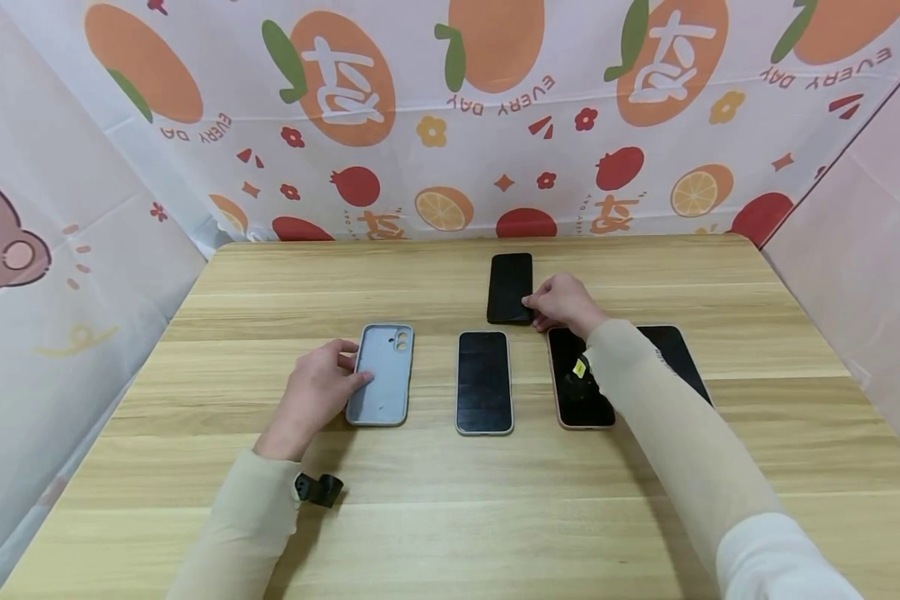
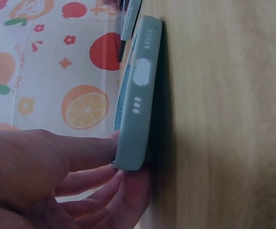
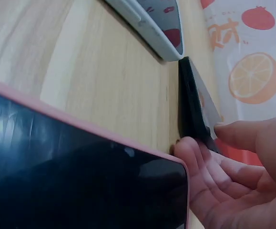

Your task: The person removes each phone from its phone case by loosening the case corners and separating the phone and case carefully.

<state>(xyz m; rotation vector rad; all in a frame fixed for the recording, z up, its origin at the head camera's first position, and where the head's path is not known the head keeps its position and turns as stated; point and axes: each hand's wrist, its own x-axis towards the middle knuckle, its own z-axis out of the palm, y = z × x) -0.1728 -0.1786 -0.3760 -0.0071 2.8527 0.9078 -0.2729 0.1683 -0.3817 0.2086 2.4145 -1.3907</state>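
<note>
The left hand (image 1: 317, 387) is pinching the light blue phone case (image 1: 385, 379) by its left edge, thumb on the inside and fingers against the outer side; the case is lying with its hollow side facing up (the camera cutouts are sitting at the far right corner). The right hand (image 1: 566, 302) is gripping the near right corner of the black phone (image 1: 508, 283), which is lying farther back on the desk (image 1: 420, 517). Between the hands, a pale-rimmed phone (image 1: 484, 383) is resting face up. A pink-rimmed phone (image 1: 566, 408) is lying partly under the right sleeve (image 1: 675, 433), which is also partly hiding another dark phone (image 1: 671, 346).
</note>
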